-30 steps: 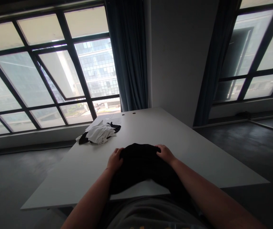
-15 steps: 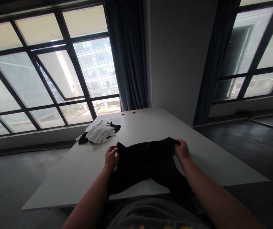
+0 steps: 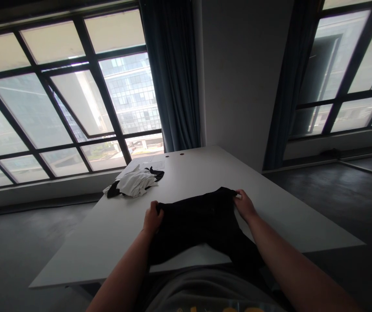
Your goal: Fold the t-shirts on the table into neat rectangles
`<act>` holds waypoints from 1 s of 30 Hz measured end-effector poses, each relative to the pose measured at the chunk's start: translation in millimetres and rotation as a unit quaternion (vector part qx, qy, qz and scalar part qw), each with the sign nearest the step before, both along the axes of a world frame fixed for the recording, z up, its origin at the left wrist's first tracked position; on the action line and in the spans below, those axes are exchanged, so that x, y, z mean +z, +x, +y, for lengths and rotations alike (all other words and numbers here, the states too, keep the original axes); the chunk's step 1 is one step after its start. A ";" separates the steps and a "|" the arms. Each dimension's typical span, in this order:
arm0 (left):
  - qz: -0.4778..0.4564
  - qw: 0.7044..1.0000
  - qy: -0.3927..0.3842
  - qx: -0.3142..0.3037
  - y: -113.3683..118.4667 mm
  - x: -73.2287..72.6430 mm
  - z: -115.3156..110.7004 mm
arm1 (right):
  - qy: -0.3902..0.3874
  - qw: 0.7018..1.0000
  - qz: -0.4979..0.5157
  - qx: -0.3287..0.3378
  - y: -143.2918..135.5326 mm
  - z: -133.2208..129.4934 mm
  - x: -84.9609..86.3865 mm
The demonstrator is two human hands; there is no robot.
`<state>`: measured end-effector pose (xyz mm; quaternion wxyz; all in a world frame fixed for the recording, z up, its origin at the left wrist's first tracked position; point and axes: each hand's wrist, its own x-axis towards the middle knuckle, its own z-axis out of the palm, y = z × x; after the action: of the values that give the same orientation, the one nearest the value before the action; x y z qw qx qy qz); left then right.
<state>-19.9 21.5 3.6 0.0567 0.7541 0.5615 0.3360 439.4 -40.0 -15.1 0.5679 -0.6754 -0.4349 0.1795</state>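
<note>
Nearest, the person's grey shirt (image 3: 205,284) is cut by the lower border, and its yellow marks are only partly readable. The left forearm (image 3: 125,260) and the right forearm (image 3: 286,255) reach forward, well apart. Between them, a black garment (image 3: 195,221) lies over the near part of the white surface (image 3: 91,247); its lower ends are lost in shadow near the edge, and its folds are hard to make out. The left hand (image 3: 153,216) grips its far left corner with curled fingers; the right hand (image 3: 244,206) pinches the far right corner, so the cloth is spread between both. Beyond, at the left edge of the surface, a heap of white cloth (image 3: 135,181) partly covers black pieces (image 3: 157,174). Well apart from the garment, it does not obstruct the hands. Farther stand a blue curtain (image 3: 176,86), a grey pillar (image 3: 237,86) and a window (image 3: 130,93) with one tilted pane (image 3: 83,102).
</note>
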 end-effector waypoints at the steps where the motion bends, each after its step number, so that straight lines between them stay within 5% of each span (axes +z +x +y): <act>1: -0.025 0.999 0.005 0.035 -2.8 0.2 1.9 | 0.005 1.000 0.003 -0.003 0.8 1.0 -0.8; 4: -0.084 0.988 0.019 0.127 -13.9 2.0 8.7 | 0.032 0.999 0.021 0.036 -0.1 3.1 -2.1; 10: -0.083 0.976 -0.005 0.204 -33.0 3.9 13.9 | 0.015 0.983 -0.050 0.174 -12.5 -3.5 2.2; 13: -0.064 0.982 0.008 0.177 -28.5 6.7 7.7 | 0.013 0.983 -0.080 0.162 -15.7 -6.8 5.0; 20: 0.063 0.997 0.027 -0.033 -4.1 11.7 -7.6 | 0.047 0.986 -0.129 0.098 -18.6 -10.8 12.2; 24: 0.091 0.995 -0.037 -0.027 -6.0 5.2 -2.4 | 0.048 0.990 -0.113 0.069 -19.5 -16.0 17.9; 30: 0.079 0.996 -0.028 -0.003 -12.9 1.3 7.2 | 0.016 0.986 -0.093 0.141 -20.9 -17.3 21.2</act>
<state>-32.9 28.7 4.8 0.0344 0.7783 0.5710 0.2591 418.5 -57.4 6.1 0.5051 -0.6118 -0.5793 0.1872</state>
